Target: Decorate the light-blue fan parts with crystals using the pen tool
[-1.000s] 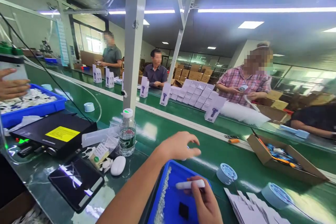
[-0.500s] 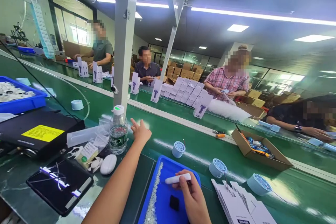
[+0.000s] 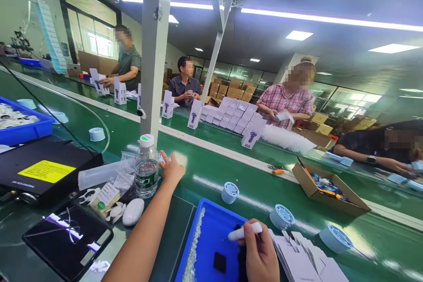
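Observation:
My left hand (image 3: pixel 172 169) reaches out over the green belt just right of a clear water bottle (image 3: pixel 146 168), fingers spread and holding nothing. My right hand (image 3: pixel 259 253) grips a white pen-shaped tool (image 3: pixel 245 231) over a blue tray (image 3: pixel 216 229). The tray holds a strip of small pale bits along its left side and a small black square (image 3: pixel 220 262).
A dark phone (image 3: pixel 68 240), a white oval case (image 3: pixel 133 211) and a black box with a yellow label (image 3: pixel 46 171) lie at the left. Pale blue spools (image 3: pixel 229 191) and flat white cartons (image 3: pixel 304 260) sit at the right. People work across the belt beside an open cardboard box (image 3: pixel 330 191).
My left hand moved from above the blue tray out to beside the water bottle. The view swung to the right, and my right hand with the tool shifted slightly right.

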Demonstrator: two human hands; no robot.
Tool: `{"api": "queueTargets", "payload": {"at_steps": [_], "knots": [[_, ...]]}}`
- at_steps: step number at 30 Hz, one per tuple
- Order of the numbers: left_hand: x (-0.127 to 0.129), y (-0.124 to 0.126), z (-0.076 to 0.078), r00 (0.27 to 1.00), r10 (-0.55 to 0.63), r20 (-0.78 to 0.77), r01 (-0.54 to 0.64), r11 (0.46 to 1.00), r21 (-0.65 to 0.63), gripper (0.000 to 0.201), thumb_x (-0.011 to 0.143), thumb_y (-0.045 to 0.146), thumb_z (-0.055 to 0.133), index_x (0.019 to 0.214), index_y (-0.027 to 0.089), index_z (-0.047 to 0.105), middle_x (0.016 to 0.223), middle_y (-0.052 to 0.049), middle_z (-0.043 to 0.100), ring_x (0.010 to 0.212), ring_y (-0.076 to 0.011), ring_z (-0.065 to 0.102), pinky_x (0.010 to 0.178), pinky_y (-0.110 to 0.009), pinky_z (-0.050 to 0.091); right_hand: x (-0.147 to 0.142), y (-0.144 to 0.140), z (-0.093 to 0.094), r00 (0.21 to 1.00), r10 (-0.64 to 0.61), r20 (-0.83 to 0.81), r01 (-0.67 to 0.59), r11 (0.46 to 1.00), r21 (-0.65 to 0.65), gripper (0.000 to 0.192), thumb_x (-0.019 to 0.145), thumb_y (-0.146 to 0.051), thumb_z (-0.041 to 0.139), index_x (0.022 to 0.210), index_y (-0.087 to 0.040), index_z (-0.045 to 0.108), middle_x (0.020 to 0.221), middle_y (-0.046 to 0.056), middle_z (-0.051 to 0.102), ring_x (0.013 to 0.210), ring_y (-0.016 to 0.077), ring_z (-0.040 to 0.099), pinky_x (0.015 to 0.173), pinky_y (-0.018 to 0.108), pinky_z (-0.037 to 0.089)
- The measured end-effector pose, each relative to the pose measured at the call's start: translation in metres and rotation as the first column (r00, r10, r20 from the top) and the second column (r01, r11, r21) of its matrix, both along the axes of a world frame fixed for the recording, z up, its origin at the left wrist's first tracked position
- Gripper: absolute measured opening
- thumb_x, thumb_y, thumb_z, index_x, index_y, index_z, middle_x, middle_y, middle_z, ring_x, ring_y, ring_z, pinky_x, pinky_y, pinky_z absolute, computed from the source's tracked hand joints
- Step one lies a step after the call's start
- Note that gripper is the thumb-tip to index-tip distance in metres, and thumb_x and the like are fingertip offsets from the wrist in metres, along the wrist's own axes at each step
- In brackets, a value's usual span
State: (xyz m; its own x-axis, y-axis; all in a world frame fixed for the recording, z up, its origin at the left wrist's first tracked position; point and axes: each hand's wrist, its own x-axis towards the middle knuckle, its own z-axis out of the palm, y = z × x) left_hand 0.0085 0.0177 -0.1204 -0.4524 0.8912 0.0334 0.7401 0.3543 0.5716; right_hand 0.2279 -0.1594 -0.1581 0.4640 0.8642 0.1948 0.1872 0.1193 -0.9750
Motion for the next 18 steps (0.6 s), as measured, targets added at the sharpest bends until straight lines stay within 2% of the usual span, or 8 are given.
{"api": "queueTargets", "payload": {"at_steps": [5,8,11,15,18], "knots": [[-0.007,0.007,-0.002,0.998,0.048,-0.034,-0.045,0.997,0.069,0.054,0.077,0.025,0.053,0.129,0.013,0.046,0.154,-0.021,0.004,0.136,-0.0408,0.025,0.104,-0.046,0.033,0.004,0.0,0.01,0.999,-0.049,-0.024,0.049,0.998,0.038,0.048,0.077,-0.069,0.053,0.077,-0.02,0.053,0.062,-0.003,0.051,0.056,0.0122,0.047,0.053,0.022,0.043],[-0.014,0.012,-0.006,0.996,0.066,-0.057,-0.064,0.997,0.053,0.057,0.078,0.027,0.052,0.133,0.012,0.043,0.153,-0.023,0.005,0.133,-0.0396,0.033,0.106,-0.045,0.03,0.002,0.0,0.011,0.999,-0.028,-0.039,0.03,0.998,0.049,0.046,0.079,-0.066,0.052,0.077,-0.021,0.053,0.061,-0.004,0.05,0.056,0.0119,0.046,0.052,0.022,0.042],[-0.018,0.013,-0.009,0.995,0.067,-0.08,-0.065,0.998,0.017,0.055,0.078,0.026,0.052,0.128,0.005,0.046,0.151,-0.026,0.009,0.128,-0.0408,0.039,0.104,-0.044,0.033,0.001,-0.001,0.011,0.998,0.023,-0.065,-0.019,0.998,0.066,0.044,0.082,-0.064,0.051,0.078,-0.02,0.053,0.059,-0.003,0.051,0.056,0.0124,0.046,0.053,0.022,0.042],[-0.016,0.011,-0.006,0.993,0.025,-0.112,-0.027,1.0,-0.015,0.048,0.075,0.021,0.052,0.116,-0.002,0.055,0.139,-0.028,0.033,0.121,-0.0385,0.044,0.101,-0.041,0.036,0.002,0.0,0.011,0.997,0.018,-0.075,-0.012,0.996,0.088,0.042,0.082,-0.061,0.053,0.077,-0.02,0.052,0.06,-0.004,0.05,0.054,0.0108,0.045,0.051,0.021,0.041],[-0.008,0.011,0.002,0.991,-0.045,-0.127,0.043,0.999,-0.021,0.037,0.076,0.021,0.05,0.105,0.0,0.061,0.129,-0.026,0.045,0.12,-0.0368,0.045,0.102,-0.041,0.034,0.003,0.001,0.01,0.999,-0.01,-0.046,0.015,0.995,0.101,0.039,0.084,-0.059,0.052,0.076,-0.02,0.051,0.059,-0.005,0.048,0.053,0.0106,0.044,0.052,0.021,0.04]]}}
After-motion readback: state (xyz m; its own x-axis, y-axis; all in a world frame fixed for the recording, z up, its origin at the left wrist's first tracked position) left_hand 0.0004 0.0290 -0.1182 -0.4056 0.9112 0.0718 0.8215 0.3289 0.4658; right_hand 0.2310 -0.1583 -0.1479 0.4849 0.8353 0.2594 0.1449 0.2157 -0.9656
